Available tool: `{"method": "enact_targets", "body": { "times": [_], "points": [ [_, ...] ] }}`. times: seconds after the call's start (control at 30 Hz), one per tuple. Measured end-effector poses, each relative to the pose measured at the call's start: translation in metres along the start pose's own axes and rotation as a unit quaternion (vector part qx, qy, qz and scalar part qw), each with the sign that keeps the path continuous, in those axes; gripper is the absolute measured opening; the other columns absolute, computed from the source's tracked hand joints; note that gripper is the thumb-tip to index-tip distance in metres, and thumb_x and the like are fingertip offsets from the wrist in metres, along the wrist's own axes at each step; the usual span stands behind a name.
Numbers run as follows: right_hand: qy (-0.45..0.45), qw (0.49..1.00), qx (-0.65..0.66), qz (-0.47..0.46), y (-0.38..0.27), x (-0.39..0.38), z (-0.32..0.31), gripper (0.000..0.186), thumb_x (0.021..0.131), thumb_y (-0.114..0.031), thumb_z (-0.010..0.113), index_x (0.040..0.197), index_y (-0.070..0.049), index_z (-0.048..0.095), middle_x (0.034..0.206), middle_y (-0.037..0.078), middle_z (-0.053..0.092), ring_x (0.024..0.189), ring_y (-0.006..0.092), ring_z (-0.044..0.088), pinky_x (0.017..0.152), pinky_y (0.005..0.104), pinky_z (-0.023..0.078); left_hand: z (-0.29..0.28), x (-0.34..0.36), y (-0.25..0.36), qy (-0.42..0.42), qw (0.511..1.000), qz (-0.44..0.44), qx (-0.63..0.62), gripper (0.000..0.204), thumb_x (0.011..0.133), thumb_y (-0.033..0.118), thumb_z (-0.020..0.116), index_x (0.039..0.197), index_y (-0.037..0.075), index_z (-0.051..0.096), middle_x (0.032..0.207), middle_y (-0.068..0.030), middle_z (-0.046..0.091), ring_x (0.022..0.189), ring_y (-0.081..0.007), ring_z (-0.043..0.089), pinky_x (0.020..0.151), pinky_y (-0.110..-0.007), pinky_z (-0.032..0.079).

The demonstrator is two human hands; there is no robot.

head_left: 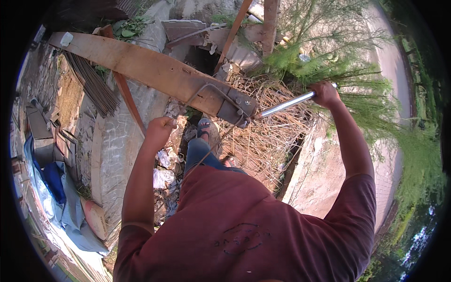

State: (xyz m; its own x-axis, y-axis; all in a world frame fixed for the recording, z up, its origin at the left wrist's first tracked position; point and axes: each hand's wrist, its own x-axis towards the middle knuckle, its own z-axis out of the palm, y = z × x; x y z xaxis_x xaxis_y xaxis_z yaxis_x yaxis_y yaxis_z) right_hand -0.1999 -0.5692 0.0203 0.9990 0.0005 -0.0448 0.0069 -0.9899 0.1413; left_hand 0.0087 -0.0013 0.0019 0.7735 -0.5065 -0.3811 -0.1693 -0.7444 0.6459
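Room: open between our shirt and the pipe. Left hand: pinching a bent rod, which runs from our grip over the board's plated end. Right hand: wrapped round the pipe, off the board's edge. Branches: just beyond.

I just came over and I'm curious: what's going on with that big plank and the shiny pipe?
A person has the right hand closed around the shiny pipe, which slants down to the plate at the plank's end. A bent rod lies across that end. The left hand is curled near the rod, but I can't tell whether it grips it. A tangled heap lies beneath.
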Motion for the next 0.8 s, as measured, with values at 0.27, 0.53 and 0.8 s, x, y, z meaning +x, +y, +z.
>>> {"method": "enact_targets", "body": {
  "times": [0.27,0.53,0.8],
  "points": [
    [0.095,0.982,-0.043,0.157,-0.018,-0.03,0.002,0.013,0.063,-0.019,0.062,0.073,-0.012,0.061,0.073,0.011,0.061,0.082,0.0308,0.059,0.073,0.042,0.045,-0.005,0.007,-0.006,-0.028,0.99,-0.031,-0.132,0.03,0.093,0.028,0.057,0.083,0.0,0.065,0.054,0.0022,0.045,0.047,-0.0064,0.038,0.045,-0.025,0.03],
    [0.132,0.853,0.152,0.481,-0.219,-0.19,-0.026,0.01,0.074,-0.018,0.06,0.079,-0.009,0.06,0.076,0.012,0.064,0.082,0.0293,0.061,0.076,0.0431,0.044,-0.003,0.011,-0.022,-0.056,0.988,0.006,-0.145,0.033,0.093,0.032,0.057,0.08,0.002,0.063,0.053,0.0032,0.044,0.045,-0.0062,0.035,0.044,-0.024,0.027],
    [-0.013,0.804,0.238,0.545,-0.414,-0.218,-0.072,0.045,0.086,-0.047,0.056,0.087,-0.002,0.057,0.074,0.021,0.064,0.07,0.0375,0.065,0.065,0.0467,0.052,0.002,0.009,-0.005,-0.066,0.986,0.046,-0.145,0.032,0.092,0.03,0.058,0.076,0.002,0.063,0.055,0.0027,0.045,0.047,-0.0068,0.036,0.045,-0.025,0.028]
  ]
}}
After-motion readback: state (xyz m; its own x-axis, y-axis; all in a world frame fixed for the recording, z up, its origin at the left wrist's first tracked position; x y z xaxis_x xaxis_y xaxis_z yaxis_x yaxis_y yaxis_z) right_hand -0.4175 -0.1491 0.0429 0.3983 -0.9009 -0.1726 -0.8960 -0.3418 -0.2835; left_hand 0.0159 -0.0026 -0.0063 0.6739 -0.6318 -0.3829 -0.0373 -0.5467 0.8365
